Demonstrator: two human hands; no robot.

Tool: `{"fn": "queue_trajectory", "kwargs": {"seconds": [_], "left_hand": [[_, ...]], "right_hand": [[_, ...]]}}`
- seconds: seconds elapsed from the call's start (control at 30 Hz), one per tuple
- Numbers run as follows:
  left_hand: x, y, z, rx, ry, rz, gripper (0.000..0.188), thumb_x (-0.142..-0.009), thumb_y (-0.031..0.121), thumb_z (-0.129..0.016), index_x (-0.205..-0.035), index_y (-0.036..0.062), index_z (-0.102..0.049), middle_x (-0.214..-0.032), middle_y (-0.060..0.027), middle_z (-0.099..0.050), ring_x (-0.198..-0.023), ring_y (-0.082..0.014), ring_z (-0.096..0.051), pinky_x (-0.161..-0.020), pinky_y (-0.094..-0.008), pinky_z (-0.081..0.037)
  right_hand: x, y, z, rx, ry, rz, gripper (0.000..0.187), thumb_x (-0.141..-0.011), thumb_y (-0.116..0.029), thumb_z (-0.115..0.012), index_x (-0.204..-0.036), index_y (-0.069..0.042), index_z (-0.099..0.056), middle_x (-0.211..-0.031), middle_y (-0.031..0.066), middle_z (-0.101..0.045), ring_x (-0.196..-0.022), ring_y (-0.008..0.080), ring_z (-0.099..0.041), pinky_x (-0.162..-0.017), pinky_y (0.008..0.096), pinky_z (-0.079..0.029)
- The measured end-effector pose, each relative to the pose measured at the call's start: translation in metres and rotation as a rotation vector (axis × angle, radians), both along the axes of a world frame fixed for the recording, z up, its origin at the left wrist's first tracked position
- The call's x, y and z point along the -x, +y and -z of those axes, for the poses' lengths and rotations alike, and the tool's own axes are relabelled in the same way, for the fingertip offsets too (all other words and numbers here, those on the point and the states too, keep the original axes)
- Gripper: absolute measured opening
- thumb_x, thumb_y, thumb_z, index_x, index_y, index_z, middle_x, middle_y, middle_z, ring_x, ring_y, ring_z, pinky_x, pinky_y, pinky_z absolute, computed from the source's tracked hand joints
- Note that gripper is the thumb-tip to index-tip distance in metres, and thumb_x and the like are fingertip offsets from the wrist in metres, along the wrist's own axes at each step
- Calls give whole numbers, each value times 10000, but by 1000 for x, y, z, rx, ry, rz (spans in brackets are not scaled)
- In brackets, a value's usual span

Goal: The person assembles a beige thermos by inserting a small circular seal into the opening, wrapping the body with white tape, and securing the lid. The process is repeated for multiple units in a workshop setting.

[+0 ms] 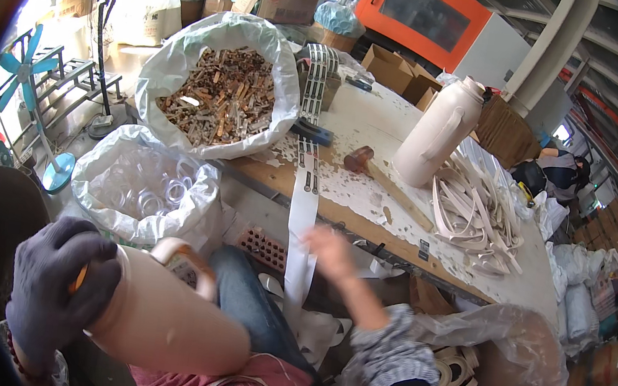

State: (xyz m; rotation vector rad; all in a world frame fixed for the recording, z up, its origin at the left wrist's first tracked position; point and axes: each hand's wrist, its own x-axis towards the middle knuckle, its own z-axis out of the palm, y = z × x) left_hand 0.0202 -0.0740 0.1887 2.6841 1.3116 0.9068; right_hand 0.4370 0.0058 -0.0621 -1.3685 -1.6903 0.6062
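My left hand (62, 290), in a dark grey knitted glove, is closed around one end of a pale pink vacuum jug (171, 311). The jug lies tilted across my lap, its looped handle (188, 263) turned upward. A small orange patch shows between the gloved fingers. Bare and blurred by motion, my right hand (330, 251) is beside a long white backing strip (301, 223) that hangs over the table edge. Its fingertips reach the strip's edge; whether they pinch it I cannot tell. Dark printed labels (316, 86) run along the upper part of the strip, under a blue bar-shaped object (312, 132).
On the worktable (354, 206) stand another pink jug (440, 132), a mallet (387, 183) and a heap of pale handle-like strips (477, 206). Lined sacks hold brown pieces (220, 97) and clear rings (148, 181). A plastic-lined bin (520, 358) with curved parts is at my right.
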Motion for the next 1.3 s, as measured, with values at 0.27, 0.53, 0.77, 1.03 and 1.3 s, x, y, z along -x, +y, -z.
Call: {"fn": "queue_trajectory", "kwargs": {"seconds": [0.27,0.53,0.77,1.03,1.3], "left_hand": [[-24,29,29,141,-29,312,409,-643,384,-830,-896,113,-656,-1111,-156,-605,-919,-331,-610,-779,-431,-510],[-40,-31,-25,753,689,378,432,-734,582,-673,-901,184,-691,-1039,-89,-613,-879,-242,-648,-548,-316,-501],[-118,56,39,-253,25,519,725,-644,271,-815,-1297,124,-534,-1170,-84,-595,-1000,-256,-612,-839,-389,-506],[-72,0,106,1135,-968,-143,303,-899,310,-675,-1034,46,-612,-712,32,-530,-558,-14,-448,-471,-174,-359],[-19,-45,170,1087,-977,-328,134,-874,148,-688,-902,37,-617,-824,6,-567,-646,-44,-520,-566,-202,-438]], "right_hand": [[-333,-40,-72,525,-992,1021,546,-687,-248,-703,-1206,-151,-561,-1047,164,-681,-1033,347,-628,-986,577,-344],[-156,0,-155,-269,-668,535,339,-767,-169,-657,-1089,-70,-619,-980,182,-670,-905,375,-639,-795,418,-486],[28,-66,-220,-73,426,-717,481,-757,-340,-728,-991,73,-652,-764,141,-656,-558,114,-589,-477,239,-436],[144,-83,-19,119,1159,-453,373,-990,-250,-523,-1232,29,-471,-609,-8,-430,-463,54,-342,-433,214,-301],[183,-91,5,331,1040,-492,307,-994,-229,-530,-1173,21,-513,-600,-43,-354,-452,46,-281,-447,226,-262]]}}
